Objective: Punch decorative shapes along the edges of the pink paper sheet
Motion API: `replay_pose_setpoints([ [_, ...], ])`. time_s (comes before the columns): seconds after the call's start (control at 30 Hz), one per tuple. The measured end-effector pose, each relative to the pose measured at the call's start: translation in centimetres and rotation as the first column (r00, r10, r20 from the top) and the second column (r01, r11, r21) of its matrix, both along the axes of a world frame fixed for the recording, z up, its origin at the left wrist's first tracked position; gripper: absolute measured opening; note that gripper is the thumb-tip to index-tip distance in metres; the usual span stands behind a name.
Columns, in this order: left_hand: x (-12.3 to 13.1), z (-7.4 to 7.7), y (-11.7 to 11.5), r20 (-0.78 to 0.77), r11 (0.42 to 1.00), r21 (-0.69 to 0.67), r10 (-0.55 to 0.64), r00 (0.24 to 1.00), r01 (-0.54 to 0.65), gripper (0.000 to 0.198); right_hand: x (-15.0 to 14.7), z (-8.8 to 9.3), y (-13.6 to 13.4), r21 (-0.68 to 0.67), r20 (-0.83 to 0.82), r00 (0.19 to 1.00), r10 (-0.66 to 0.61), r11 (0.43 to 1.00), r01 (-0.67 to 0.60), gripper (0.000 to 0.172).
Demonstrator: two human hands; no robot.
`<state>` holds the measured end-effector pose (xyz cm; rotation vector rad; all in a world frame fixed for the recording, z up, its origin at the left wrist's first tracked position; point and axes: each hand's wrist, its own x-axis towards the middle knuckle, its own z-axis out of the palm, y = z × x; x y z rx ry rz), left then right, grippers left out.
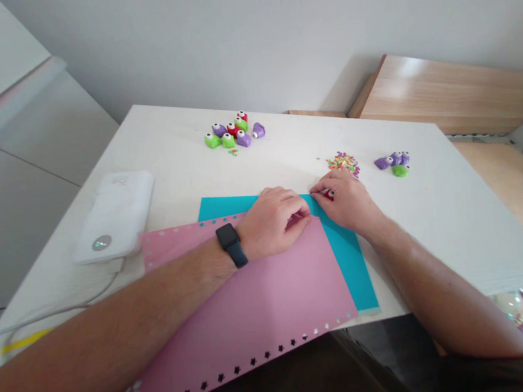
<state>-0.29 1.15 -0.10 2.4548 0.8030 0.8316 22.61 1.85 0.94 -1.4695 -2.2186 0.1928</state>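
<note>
My left hand point(275, 221) is closed in a pinch at the upper right corner of a pink sheet point(271, 293). Star-shaped holes run along several of the sheet's edges. Underneath it lies a teal sheet point(348, 261), showing along the top and right side. Beside the teal sheet's upper right corner, my right hand point(345, 199) has its fingers curled round a small red craft punch point(329, 195) with a white eye; most of the punch is hidden by the fingers. Just beyond that hand is a pile of coloured paper confetti point(344, 162).
Several red, green and purple craft punches point(233, 131) stand at the back of the white table point(169, 149). More purple and green punches point(395, 160) are at the right. A white power bank point(117, 213) with a cable point(99, 292) lies at the left.
</note>
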Motion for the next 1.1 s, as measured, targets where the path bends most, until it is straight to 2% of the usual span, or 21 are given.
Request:
replay_pose_setpoints([
  [0.33, 0.0, -0.1, 0.0, -0.005, 1.0, -0.006, 0.003, 1.0, -0.003, 0.009, 0.1, 0.1, -0.1, -0.001, 0.017, 1.0, 0.022, 1.0, -0.022, 0.01],
  [0.6, 0.0, -0.1, 0.1, -0.012, 1.0, 0.0, 0.006, 1.0, -0.006, 0.01, 0.0, -0.6, -0.1, 0.067, 0.102, 0.995, 0.02, 0.997, -0.027, 0.014],
  [0.73, 0.0, 0.1, 0.0, -0.007, 1.0, -0.002, 0.005, 1.0, -0.005, 0.011, -0.3, -0.5, -0.1, 0.067, 0.002, 1.0, -0.005, 0.998, 0.005, 0.013],
  [0.83, 0.0, 0.1, 0.0, 0.001, 1.0, -0.01, 0.007, 1.0, -0.007, 0.01, -0.3, 0.3, -0.1, 0.012, -0.16, 0.984, -0.083, 0.996, 0.086, 0.014],
  [0.93, 0.0, 0.1, 0.0, 0.003, 1.0, -0.018, 0.002, 1.0, -0.002, 0.011, 0.7, 1.1, 0.4, -0.046, -0.283, 0.93, -0.236, 0.971, 0.233, 0.016],
  [1.1, 0.0, -0.1, 0.1, 0.012, 1.0, -0.022, -0.007, 1.0, 0.007, 0.013, 4.0, 1.0, 2.0, 0.039, -0.196, 0.89, -0.412, 0.903, 0.427, 0.02],
])
